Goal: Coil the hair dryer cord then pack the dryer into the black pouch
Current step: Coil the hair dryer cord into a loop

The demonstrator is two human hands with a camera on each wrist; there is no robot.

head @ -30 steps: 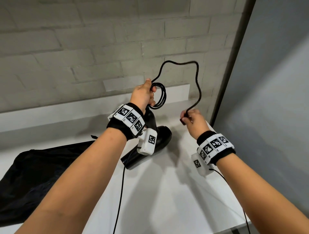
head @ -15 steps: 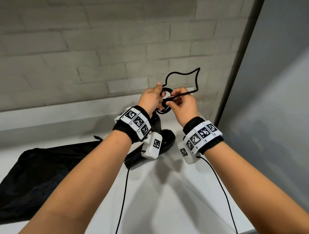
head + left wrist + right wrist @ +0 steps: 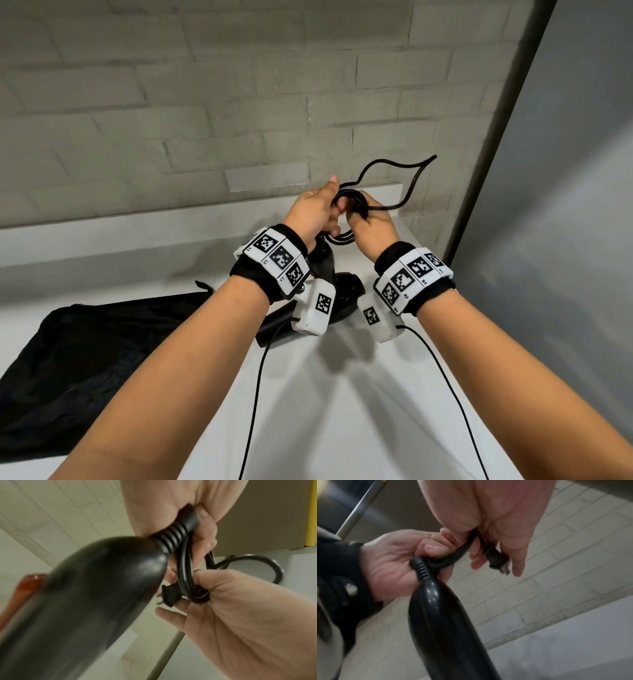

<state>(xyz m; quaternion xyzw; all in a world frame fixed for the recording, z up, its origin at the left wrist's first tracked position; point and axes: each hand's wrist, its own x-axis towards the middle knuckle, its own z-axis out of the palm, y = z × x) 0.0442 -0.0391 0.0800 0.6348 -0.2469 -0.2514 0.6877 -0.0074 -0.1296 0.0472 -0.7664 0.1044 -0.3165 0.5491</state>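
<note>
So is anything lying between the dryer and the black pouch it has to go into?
Nothing visible. The hair dryer hangs from the left hand just right of the black pouch, bare white counter between them. A loose cord loop remains uncoiled.

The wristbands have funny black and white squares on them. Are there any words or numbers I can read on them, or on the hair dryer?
Wristbands: only square code patterns; the tiny marks beside them are too small to read.
White camera boxes: code patterns only, no words.
Hair dryer, cord, plug, black pouch: no readable text.
</note>
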